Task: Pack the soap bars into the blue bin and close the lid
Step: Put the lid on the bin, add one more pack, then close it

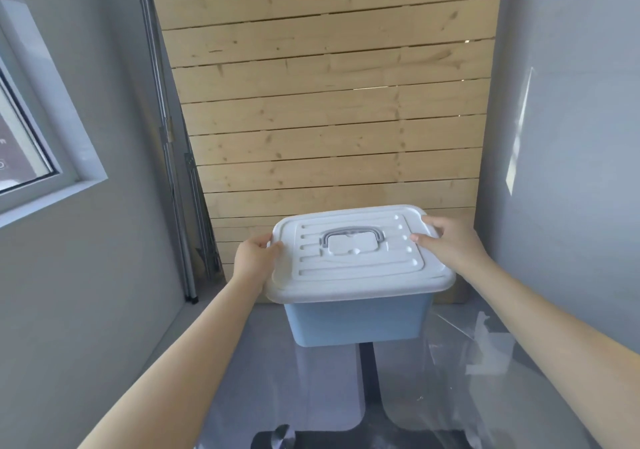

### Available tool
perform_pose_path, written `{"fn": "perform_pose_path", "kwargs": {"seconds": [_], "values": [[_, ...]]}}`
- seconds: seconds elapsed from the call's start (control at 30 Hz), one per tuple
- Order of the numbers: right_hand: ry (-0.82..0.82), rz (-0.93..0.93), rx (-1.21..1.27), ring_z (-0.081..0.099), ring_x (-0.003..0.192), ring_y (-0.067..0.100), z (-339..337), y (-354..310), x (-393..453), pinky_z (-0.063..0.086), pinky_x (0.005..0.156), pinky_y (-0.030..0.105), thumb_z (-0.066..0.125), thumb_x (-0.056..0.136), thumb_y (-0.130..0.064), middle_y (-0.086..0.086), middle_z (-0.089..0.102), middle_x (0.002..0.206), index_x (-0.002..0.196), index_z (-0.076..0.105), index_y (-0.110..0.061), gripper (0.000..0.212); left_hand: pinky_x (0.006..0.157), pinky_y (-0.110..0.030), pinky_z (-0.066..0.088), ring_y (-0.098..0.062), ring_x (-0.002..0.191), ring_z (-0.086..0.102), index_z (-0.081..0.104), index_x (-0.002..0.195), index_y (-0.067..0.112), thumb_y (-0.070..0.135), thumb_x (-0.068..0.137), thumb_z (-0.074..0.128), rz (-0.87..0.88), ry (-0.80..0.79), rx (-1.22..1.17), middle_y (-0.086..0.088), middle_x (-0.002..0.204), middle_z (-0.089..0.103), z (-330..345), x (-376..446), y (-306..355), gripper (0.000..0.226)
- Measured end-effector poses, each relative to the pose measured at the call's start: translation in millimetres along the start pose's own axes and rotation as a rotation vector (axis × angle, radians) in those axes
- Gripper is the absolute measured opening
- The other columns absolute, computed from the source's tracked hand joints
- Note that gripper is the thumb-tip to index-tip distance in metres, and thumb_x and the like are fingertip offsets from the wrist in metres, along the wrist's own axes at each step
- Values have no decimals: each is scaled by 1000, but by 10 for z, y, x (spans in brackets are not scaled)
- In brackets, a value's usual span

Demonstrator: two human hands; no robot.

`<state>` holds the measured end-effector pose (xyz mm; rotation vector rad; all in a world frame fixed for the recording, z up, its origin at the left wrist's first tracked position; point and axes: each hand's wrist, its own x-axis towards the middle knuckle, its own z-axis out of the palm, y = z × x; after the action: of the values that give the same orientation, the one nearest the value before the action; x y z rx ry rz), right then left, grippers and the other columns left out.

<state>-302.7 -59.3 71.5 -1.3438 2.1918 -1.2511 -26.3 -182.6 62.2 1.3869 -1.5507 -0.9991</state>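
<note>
The blue bin (356, 320) stands in front of me with its white lid (360, 275) lying on top, a grey handle (353, 235) folded flat in the lid's middle. My left hand (254, 258) grips the lid's left edge, thumb on top and fingers curled under the rim. My right hand (450, 240) rests on the lid's far right corner, fingers spread over the top and edge. No soap bars are visible; the bin's inside is hidden by the lid.
The bin sits on a glossy grey surface (433, 379) with a dark base below. A wooden slat wall (329, 102) rises right behind it. Grey walls close in on both sides, with a window (20, 137) at the left and metal poles (180, 206) leaning beside the wood.
</note>
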Motion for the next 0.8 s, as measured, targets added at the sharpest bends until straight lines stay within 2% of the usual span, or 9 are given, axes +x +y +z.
{"fn": "perform_pose_path", "kwargs": {"seconds": [0.07, 0.13, 0.2, 0.33, 0.5, 0.6, 0.67, 0.73, 0.8], "values": [[-12, 13, -24, 43, 132, 21, 29, 80, 40, 32, 101, 28, 63, 87, -27, 3, 48, 143, 135, 50, -13, 52, 78, -34, 49, -20, 79, 54, 59, 127, 18, 20, 91, 55, -5, 4, 38, 6, 77, 59, 49, 56, -60, 37], [-16, 16, -38, 44, 131, 22, 59, 137, 90, 33, 100, 29, 59, 89, -28, 3, 48, 143, 135, 50, -15, 48, 64, -27, 43, -14, 69, 52, 55, 133, 17, 23, 92, 53, 18, 21, 73, 11, 72, 55, 83, 110, -93, 41], [-20, 19, -27, 43, 131, 22, 79, 160, 130, 33, 99, 28, 57, 91, -29, 2, 47, 144, 135, 49, -17, 47, 61, -25, 40, -7, 63, 49, 53, 134, 18, 25, 92, 52, 26, 32, 103, 13, 71, 54, 102, 149, -108, 42], [-57, 56, -30, 42, 132, 22, 113, 207, 215, 31, 95, 26, 55, 92, -30, 3, 46, 144, 136, 49, -20, 45, 77, -31, 45, -20, 77, 54, 56, 132, 19, 25, 92, 50, -27, -13, 104, 7, 78, 58, 136, 218, -141, 40], [-32, 130, -155, 39, 131, 21, 116, 225, 261, 27, 88, 27, 51, 90, -44, -3, 51, 139, 133, 48, -37, 43, 95, -34, 46, -22, 105, 57, 46, 139, 28, 33, 92, 48, -105, -81, 76, 0, 123, 60, 106, 272, -145, 47], [-154, 305, 106, 37, 135, 23, 96, 240, 264, 29, 101, 30, 57, 86, -48, -2, 39, 148, 143, 34, -31, 64, 105, -45, 40, -28, 126, 49, 30, 146, 31, 43, 92, 45, -203, -160, 84, -1, 145, 44, 84, 270, -143, 57], [-237, 523, 273, 45, 129, 27, 92, 257, 247, 34, 109, 40, 61, 79, -56, 5, 46, 144, 141, 38, -18, 77, 96, -53, 48, -34, 113, 59, 45, 135, 20, 50, 90, 46, -333, -198, 66, -8, 130, 58, 79, 242, -134, 54], [-280, 609, 310, 57, 116, 27, 97, 255, 239, 46, 97, 42, 63, 75, -60, 9, 58, 130, 131, 50, -12, 74, 84, -53, 55, -32, 95, 68, 59, 114, 13, 54, 87, 50, -438, -243, -9, -10, 107, 69, 70, 202, -123, 50], [-242, 618, 284, 61, 106, 26, 108, 235, 227, 51, 85, 37, 63, 74, -61, 8, 62, 123, 126, 54, -12, 72, 77, -45, 58, -27, 86, 68, 61, 108, 13, 56, 85, 53, -469, -241, -54, -7, 98, 70, 59, 195, -121, 49]]}}
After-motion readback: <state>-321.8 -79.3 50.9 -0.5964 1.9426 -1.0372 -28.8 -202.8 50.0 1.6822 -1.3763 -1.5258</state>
